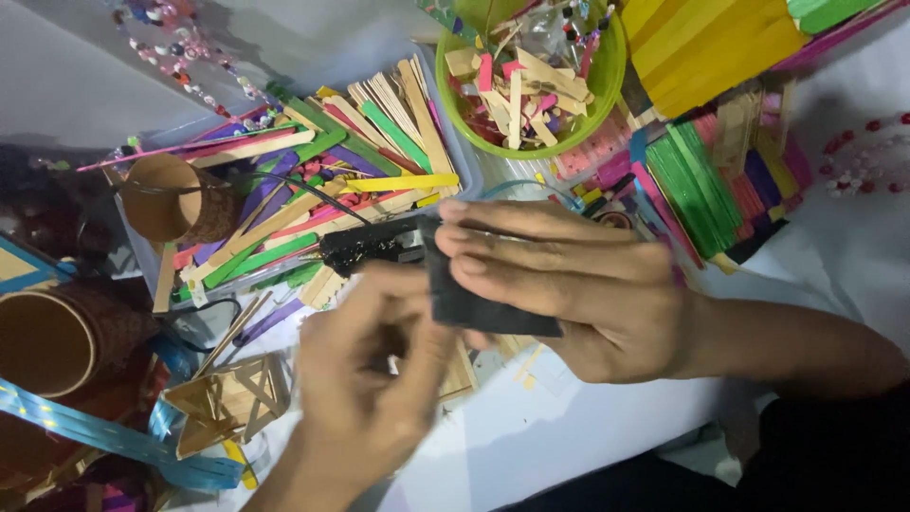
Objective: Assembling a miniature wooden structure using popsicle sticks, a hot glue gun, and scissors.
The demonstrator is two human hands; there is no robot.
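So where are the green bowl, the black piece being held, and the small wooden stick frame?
green bowl (607, 81): head view, right rim.
black piece (474, 303): head view, flat face.
wooden stick frame (232, 398): head view, middle.

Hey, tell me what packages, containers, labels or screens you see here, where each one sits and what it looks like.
No labels, signs or screens show.
Green bowl: top centre, round, lime green, holding short craft sticks.
Clear plastic tray: centre left, rectangular, filled with coloured craft sticks.
Cardboard tube: left, brown, open end up.
Black flat piece: centre, dark rectangle held between the left hand and right hand.
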